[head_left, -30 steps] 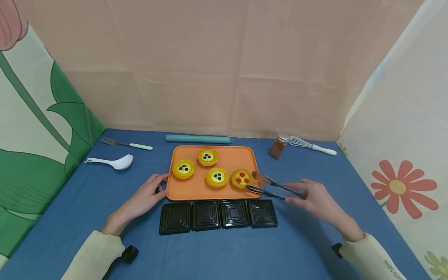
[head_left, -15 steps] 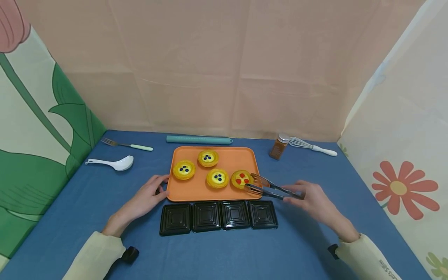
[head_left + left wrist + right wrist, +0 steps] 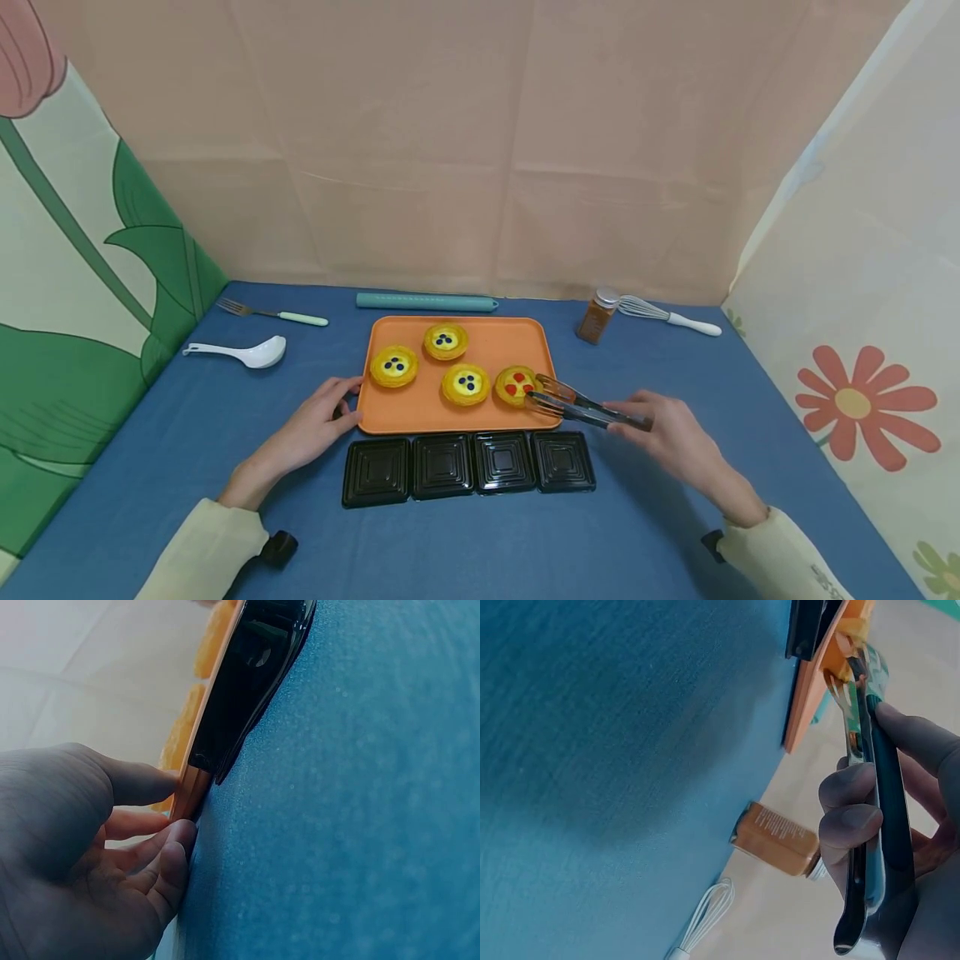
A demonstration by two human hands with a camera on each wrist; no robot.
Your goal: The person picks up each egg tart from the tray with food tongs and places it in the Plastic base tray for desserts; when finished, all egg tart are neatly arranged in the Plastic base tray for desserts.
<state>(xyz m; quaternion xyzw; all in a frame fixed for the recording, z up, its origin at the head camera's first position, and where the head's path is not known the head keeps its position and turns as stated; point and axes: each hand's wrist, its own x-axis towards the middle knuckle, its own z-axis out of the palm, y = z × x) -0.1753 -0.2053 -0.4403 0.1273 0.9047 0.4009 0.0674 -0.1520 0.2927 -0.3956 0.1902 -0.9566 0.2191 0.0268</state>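
My left hand [image 3: 309, 432] holds the near left edge of an orange tray [image 3: 412, 413]; in the left wrist view the thumb [image 3: 142, 784] is at its rim with the fingers beneath. Several egg tarts lie on the tray, three with blue dots, such as the middle tart [image 3: 465, 384]. The tart with red dots [image 3: 513, 385] sits at the right, its right side between the ends of a pair of tongs [image 3: 592, 408]. My right hand [image 3: 675, 435] grips these tongs by their arms, pressing them close together. In the right wrist view the tong heads [image 3: 853, 697] meet the tart's edge.
Several black square plastic trays [image 3: 442, 467] line the tray's near side. Behind it lies a teal rod [image 3: 427, 302]. A fork [image 3: 300, 317] and white spoon [image 3: 258, 352] lie left; a spice jar [image 3: 597, 317] and whisk [image 3: 675, 318] lie at the back right.
My right hand has squeezed the tongs, so their ends have come closer together at the red-dotted tart. The left hand has stayed at the tray's edge; the tarts have not moved.
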